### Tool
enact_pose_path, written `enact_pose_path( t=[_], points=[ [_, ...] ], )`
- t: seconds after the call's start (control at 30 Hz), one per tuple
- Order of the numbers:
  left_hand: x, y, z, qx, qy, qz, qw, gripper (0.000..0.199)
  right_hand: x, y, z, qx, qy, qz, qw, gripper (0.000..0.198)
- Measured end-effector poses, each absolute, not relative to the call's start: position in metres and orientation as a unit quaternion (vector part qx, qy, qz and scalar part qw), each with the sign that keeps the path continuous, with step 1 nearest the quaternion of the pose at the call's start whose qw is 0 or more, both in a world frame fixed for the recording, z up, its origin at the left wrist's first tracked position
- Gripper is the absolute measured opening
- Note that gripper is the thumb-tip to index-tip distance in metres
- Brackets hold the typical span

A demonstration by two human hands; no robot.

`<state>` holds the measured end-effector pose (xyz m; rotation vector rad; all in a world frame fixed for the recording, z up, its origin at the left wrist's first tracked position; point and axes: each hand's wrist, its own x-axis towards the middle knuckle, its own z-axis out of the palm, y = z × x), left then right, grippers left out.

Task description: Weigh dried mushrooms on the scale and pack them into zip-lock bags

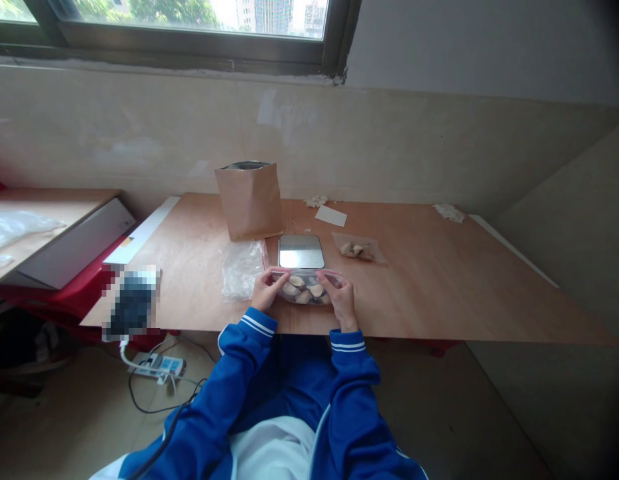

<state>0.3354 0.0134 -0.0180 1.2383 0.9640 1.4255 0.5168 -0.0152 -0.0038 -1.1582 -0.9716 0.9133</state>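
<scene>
where fingers (328, 283) pinch, clear bag (306, 287) shows pale pieces (303, 297)

Light: daylight from the window (199, 41), upper left, partly blown to white. Glare: pale sheen on the metal plate (301, 252), centre. Shade: floor (74, 413) dim, lower left; right edge darkened. Distortion: table (449, 283) stretched towards lower right. Defect: pixelated block (132, 303), left. Focus: my left hand (265, 292) and right hand (344, 300) slightly soft.

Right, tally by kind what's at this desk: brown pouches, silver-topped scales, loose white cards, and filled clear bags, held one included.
Brown pouch: 1
Silver-topped scale: 1
White card: 1
Filled clear bags: 2, the held bag and the lying bag
Total: 5
</scene>
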Motion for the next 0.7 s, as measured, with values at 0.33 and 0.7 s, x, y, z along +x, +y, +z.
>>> enact_pose_path(
  t=[0.33,0.7],
  points=[
    [0.335,0.013,-0.016,0.516,0.390,0.578,0.498,0.026,0.523,-0.015,0.002,-0.503,-0.494,0.363,0.609,0.027],
    [0.336,0.010,-0.015,0.563,0.364,0.557,0.491,0.022,0.543,-0.041,0.032,-0.544,-0.575,0.320,0.521,0.022]
  ],
)
